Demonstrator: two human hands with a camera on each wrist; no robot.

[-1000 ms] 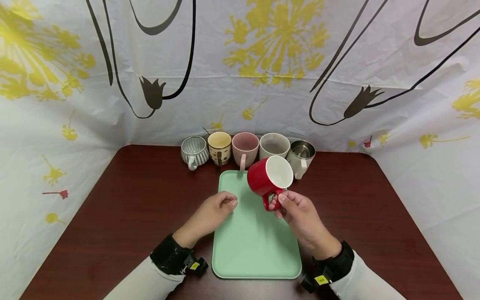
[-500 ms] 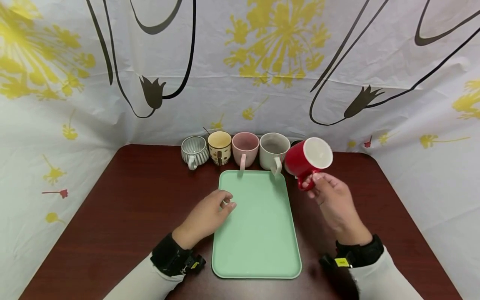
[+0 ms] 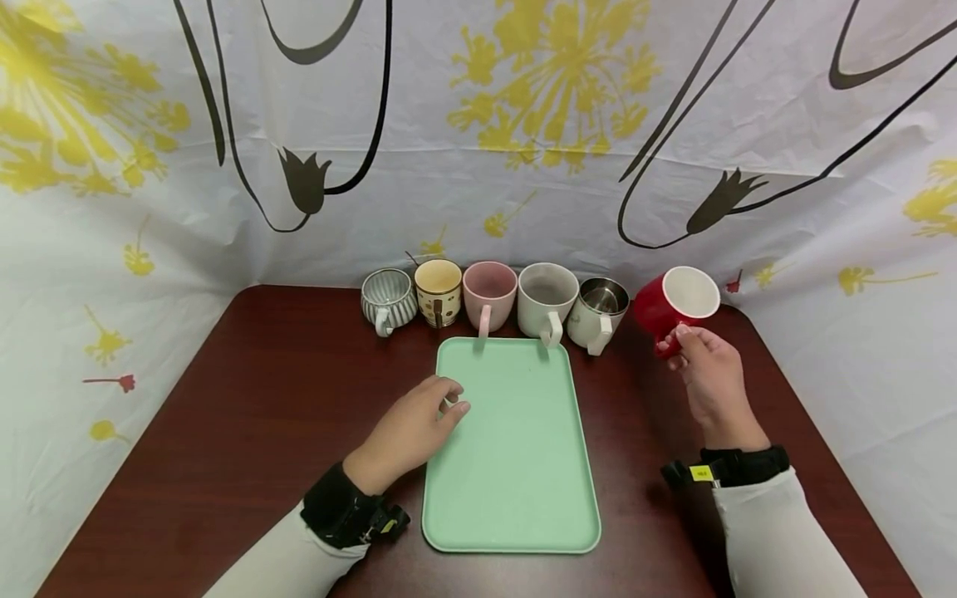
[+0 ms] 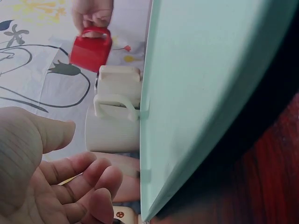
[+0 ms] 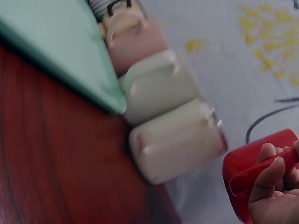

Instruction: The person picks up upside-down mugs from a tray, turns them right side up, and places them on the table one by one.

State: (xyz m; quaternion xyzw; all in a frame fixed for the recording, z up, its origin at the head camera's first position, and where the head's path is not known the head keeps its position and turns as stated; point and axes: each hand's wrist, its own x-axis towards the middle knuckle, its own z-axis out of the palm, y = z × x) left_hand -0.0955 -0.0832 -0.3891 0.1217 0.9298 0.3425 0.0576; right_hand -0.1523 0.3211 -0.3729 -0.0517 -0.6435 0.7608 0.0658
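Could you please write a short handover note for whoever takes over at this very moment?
Right hand grips the red mug by its handle, tilted, in the air at the right end of the mug row.
Left hand rests loosely curled on the left edge of the tray, holding nothing.
Five mugs stand in a row behind the tray.
Done: nothing sits on the tray.
Left: the red mug is not yet set down.

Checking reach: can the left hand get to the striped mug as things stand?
Probably yes. The left hand rests open on the tray edge holding nothing, and only bare table lies between it and the striped mug at the row's left end.
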